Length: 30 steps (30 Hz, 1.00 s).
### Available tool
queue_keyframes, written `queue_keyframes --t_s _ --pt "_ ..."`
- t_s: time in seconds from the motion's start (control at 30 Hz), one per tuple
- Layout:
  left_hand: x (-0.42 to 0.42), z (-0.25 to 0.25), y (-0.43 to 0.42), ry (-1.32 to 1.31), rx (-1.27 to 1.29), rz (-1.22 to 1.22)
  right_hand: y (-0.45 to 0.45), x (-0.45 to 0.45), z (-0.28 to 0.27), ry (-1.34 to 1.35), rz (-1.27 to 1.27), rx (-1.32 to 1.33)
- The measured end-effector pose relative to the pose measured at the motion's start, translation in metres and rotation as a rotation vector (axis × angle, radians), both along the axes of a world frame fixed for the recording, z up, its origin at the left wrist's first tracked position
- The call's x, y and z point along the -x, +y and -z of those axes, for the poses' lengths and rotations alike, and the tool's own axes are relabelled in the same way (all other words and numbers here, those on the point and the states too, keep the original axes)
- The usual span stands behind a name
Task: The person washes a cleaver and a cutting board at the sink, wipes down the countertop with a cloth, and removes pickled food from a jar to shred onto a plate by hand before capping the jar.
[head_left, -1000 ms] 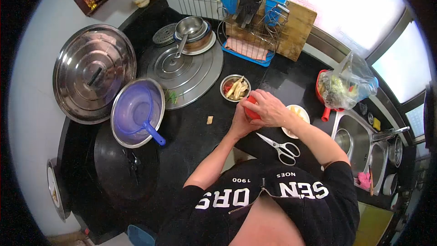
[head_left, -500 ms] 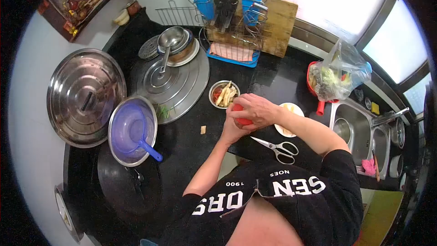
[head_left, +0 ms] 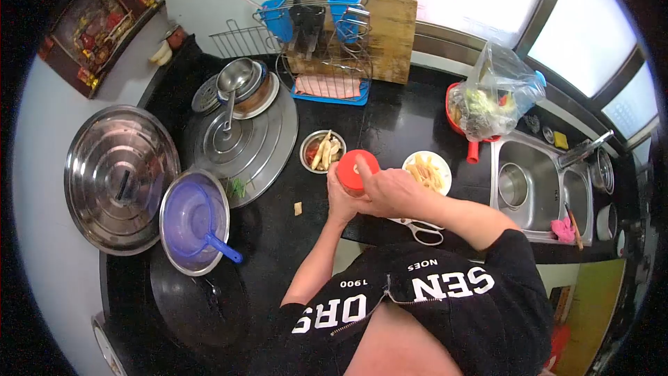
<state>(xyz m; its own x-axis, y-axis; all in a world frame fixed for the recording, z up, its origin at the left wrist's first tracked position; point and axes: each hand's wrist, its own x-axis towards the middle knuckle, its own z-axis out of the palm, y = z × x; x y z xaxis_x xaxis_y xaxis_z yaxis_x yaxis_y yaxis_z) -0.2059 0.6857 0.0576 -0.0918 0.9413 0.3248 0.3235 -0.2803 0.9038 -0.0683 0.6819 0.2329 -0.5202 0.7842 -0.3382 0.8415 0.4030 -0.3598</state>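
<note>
Both my hands are around a jar with a red lid [head_left: 358, 169], over the front of the black counter. My left hand [head_left: 341, 200] wraps the jar's side, and most of its body is hidden. My right hand [head_left: 395, 193] grips from the other side, with a finger lying over the lid. Just beyond the jar sits a small metal bowl [head_left: 305, 160] holding pale, elongated pieces and something red. To its right, a white dish [head_left: 446, 179] carries pale yellow strips. White-handled scissors [head_left: 428, 235] lie partly under my right forearm.
A blue strainer [head_left: 189, 210] rests in a metal basin at left, near a large lid [head_left: 104, 181]. Behind stand a ladle on stacked pots [head_left: 240, 83], a wire rack [head_left: 323, 63] and a cutting board [head_left: 393, 38]. A bagged red colander [head_left: 456, 115] and sink [head_left: 543, 209] are at right.
My right hand has shifted off the top of the jar toward its side, so the red lid now shows. The view has shifted, and more of the white dish is visible.
</note>
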Motion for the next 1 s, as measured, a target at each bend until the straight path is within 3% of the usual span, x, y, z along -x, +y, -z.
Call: queue_keyframes --t_s 0.07,0.13,0.17,0.2,0.27,0.33,0.4,0.43,0.47,0.53,0.6,0.67,0.77,0.87,1.0 --pt "-0.001 0.002 0.000 -0.052 0.044 0.001 0.009 -0.007 -0.006 -0.104 -0.037 0.071" --pt "-0.003 0.002 0.001 -0.097 0.043 0.022 0.026 -0.014 0.025 0.183 -0.364 -0.541" --pt "-0.003 -0.005 -0.001 -0.062 0.033 0.025 0.035 -0.016 0.032 0.157 -0.483 -0.767" --pt "-0.003 -0.010 -0.002 -0.025 0.023 0.029 0.045 -0.013 0.046 0.157 -0.470 -0.771" --pt "0.000 -0.003 0.001 0.005 -0.009 0.039 0.065 -0.005 0.080 0.342 -0.680 -0.740" --pt "0.002 -0.001 0.000 -0.007 0.086 0.021 0.063 -0.001 0.076 0.385 -0.649 -0.768" --pt "0.000 0.003 -0.002 0.020 0.069 0.025 0.052 0.001 0.069 0.268 -0.338 -0.627" --pt "-0.001 0.006 -0.001 0.053 0.039 -0.018 0.050 0.004 0.079 0.340 -0.244 -0.750" --pt "-0.004 0.010 0.001 0.083 0.007 -0.061 0.044 0.009 0.082 0.336 -0.233 -0.750" --pt "-0.007 0.017 0.002 0.064 0.026 -0.095 0.028 0.026 0.084 0.226 0.066 -0.785" --pt "-0.006 0.007 0.003 0.206 -0.004 -0.150 0.027 0.036 0.088 0.270 0.158 -0.819" --pt "-0.010 -0.006 -0.001 0.117 0.032 -0.083 0.028 0.030 0.089 0.254 0.162 -0.756" --pt "-0.009 -0.002 0.000 -0.008 -0.074 0.024 0.043 0.011 0.096 0.437 -0.160 -0.860" --pt "-0.013 -0.009 -0.003 0.044 -0.055 0.009 0.045 0.015 0.107 0.535 -0.145 -0.881" --pt "-0.012 0.009 -0.002 0.071 -0.059 -0.100 0.035 0.028 0.104 0.464 0.023 -0.909"
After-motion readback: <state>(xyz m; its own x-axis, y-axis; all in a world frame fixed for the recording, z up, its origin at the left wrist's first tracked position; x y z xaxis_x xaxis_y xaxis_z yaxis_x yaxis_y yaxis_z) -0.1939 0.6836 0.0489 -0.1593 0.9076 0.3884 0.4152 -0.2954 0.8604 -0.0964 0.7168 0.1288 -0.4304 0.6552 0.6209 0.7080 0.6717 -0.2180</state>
